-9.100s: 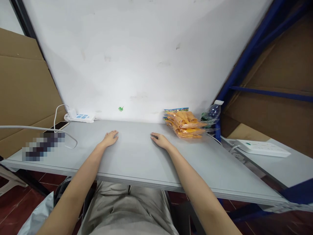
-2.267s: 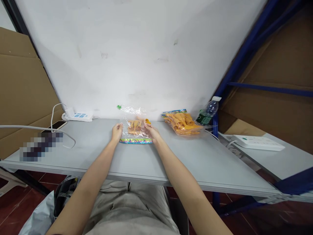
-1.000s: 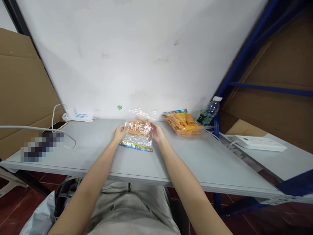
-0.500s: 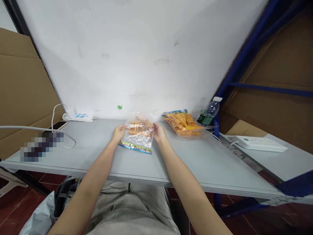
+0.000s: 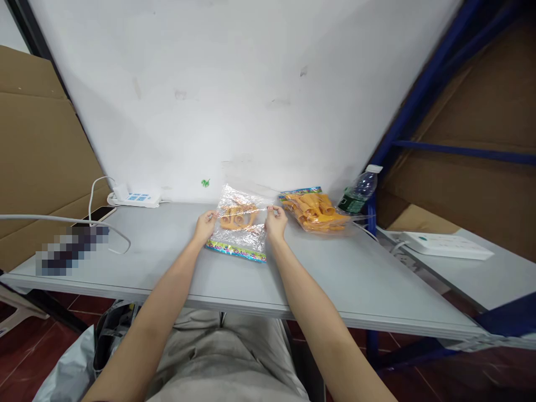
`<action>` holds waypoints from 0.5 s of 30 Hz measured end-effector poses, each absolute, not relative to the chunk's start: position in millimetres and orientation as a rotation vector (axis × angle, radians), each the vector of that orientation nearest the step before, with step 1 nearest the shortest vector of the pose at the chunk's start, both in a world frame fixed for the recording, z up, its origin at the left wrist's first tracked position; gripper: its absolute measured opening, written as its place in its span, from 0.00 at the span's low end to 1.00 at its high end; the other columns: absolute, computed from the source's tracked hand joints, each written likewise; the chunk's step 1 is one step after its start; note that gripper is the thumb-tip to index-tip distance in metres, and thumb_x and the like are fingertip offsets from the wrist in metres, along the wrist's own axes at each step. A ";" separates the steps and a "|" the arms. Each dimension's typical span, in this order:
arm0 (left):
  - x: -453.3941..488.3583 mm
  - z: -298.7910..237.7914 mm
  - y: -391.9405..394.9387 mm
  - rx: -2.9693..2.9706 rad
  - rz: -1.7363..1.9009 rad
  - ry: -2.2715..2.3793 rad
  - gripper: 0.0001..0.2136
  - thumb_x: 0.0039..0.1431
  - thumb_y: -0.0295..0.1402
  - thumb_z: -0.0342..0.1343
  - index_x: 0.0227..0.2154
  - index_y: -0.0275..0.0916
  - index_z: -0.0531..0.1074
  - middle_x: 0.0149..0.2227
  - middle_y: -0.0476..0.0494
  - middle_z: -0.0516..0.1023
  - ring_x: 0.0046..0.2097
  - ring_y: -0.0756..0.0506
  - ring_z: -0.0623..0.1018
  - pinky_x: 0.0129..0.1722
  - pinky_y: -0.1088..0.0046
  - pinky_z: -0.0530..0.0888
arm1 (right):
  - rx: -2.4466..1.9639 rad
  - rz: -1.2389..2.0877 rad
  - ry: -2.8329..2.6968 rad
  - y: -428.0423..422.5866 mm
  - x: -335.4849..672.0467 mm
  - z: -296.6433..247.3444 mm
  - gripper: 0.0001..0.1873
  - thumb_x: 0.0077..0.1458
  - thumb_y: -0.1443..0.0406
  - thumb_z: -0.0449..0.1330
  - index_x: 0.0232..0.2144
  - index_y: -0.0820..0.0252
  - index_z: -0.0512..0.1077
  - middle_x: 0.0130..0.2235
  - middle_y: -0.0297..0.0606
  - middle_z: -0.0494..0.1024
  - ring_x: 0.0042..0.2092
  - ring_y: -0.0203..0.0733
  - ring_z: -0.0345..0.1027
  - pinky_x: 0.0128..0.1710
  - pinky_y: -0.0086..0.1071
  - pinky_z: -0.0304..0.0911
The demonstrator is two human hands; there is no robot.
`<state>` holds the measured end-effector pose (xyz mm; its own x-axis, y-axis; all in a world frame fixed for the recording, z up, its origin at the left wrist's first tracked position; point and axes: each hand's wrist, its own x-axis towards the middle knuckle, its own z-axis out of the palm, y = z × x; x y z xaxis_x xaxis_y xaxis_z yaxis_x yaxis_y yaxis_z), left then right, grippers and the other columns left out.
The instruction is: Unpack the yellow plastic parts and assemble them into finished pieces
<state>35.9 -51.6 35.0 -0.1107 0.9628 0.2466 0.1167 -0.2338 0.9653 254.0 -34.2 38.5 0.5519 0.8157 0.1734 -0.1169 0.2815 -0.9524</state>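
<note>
A clear plastic bag [image 5: 238,237] with a colourful printed strip along its near edge lies on the grey table in front of me. Inside it are orange plastic pieces [image 5: 238,216] with ring shapes. My left hand [image 5: 205,225] pinches the bag's left side. On the other side, my right hand [image 5: 275,222] pinches the film between thumb and fingers, and the plastic is stretched between both hands. A second clear bag [image 5: 314,211], full of orange pieces, rests right of my right hand, apart from it.
A water bottle [image 5: 359,190] leans at the back right by a blue post. At the back left stand a white power strip [image 5: 136,199] and a phone [image 5: 98,214], with a white cable [image 5: 121,237] looping over the table. Another power strip [image 5: 448,245] lies far right.
My right hand has moved slightly right, drawing the film tauter. The bag's far flap is more spread and the orange pieces inside have shifted. My left hand has barely moved.
</note>
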 end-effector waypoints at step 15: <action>38.8 36.0 -50.7 1.401 1.526 1.061 0.28 0.49 0.26 0.54 0.57 0.39 0.70 0.63 0.34 0.66 0.32 0.53 0.77 0.23 0.81 0.70 | -1.062 0.793 -0.778 -36.9 244.4 36.9 0.16 0.45 0.52 0.65 0.27 0.58 0.73 0.11 0.21 0.55 0.14 0.30 0.45 0.13 0.29 0.41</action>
<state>38.8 -50.7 36.0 -0.0757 0.9394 0.3342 -0.0136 -0.3361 0.9417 244.4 -36.9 36.9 0.4952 0.8535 0.1619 -0.1777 0.2820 -0.9428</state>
